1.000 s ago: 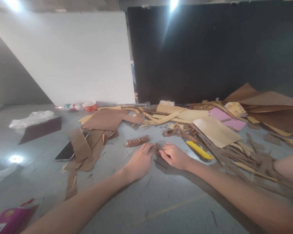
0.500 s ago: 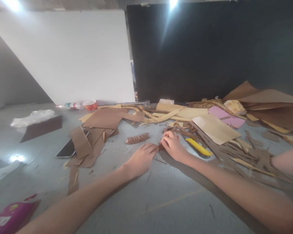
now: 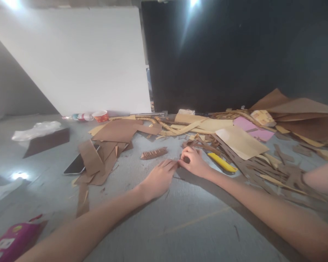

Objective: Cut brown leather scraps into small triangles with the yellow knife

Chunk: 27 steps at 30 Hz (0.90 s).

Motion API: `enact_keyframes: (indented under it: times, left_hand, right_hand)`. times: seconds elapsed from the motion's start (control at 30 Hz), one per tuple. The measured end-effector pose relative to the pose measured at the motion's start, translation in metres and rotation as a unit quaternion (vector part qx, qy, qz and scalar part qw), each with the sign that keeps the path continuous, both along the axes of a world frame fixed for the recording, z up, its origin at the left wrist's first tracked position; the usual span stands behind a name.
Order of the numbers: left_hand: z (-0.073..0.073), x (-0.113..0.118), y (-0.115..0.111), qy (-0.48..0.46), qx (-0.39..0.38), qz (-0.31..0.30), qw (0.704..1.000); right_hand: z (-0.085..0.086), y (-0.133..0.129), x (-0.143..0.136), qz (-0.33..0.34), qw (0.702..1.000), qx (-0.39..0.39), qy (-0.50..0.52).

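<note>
My left hand (image 3: 159,179) rests on the grey table (image 3: 196,233), its fingers together and pointing right. My right hand (image 3: 194,163) meets it at the fingertips, thumb and forefinger pinched in a ring. Whatever lies between the fingertips is too small to make out. Just beyond my left hand lies a small brown piece with a row of slits or ridges (image 3: 153,153). A yellow cutter (image 3: 222,162) lies right of my right hand.
Brown sheets (image 3: 114,131) partly cover a phone (image 3: 75,165) on the left. Brown strips (image 3: 262,174) spread at right, near another person's arm (image 3: 321,177). A red-white cup (image 3: 100,116) stands behind; a purple object (image 3: 15,240) lies front left.
My right hand's thumb and forefinger have come together into a ring, and the brown bit seen between the hands is now mostly hidden. My left hand has barely moved.
</note>
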<state>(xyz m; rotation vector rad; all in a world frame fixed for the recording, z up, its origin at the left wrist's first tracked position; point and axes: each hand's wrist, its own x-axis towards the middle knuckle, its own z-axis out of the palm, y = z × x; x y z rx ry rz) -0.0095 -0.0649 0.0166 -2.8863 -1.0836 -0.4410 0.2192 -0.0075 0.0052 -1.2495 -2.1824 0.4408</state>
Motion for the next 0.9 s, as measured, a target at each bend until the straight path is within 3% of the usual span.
enact_keyframes:
  times: [0.37,0.57,0.77,0.9]
  left_hand:
    - [-0.006,-0.002,0.002,-0.026,-0.004,0.006,1.000]
    - [-0.004,-0.001,0.001,-0.054,-0.028,0.026,0.998]
    - [-0.001,0.000,0.001,-0.058,-0.050,0.033,0.997]
    - [0.001,0.000,0.000,-0.058,-0.059,0.028,0.996]
  right_hand:
    - [-0.003,0.001,0.000,0.013,0.999,0.029,-0.007]
    - [-0.006,0.007,0.006,0.074,0.995,0.066,0.009]
    - [0.014,0.002,0.017,0.185,0.965,0.159,-0.090]
    - [0.031,-0.005,0.020,0.232,0.941,0.176,-0.170]
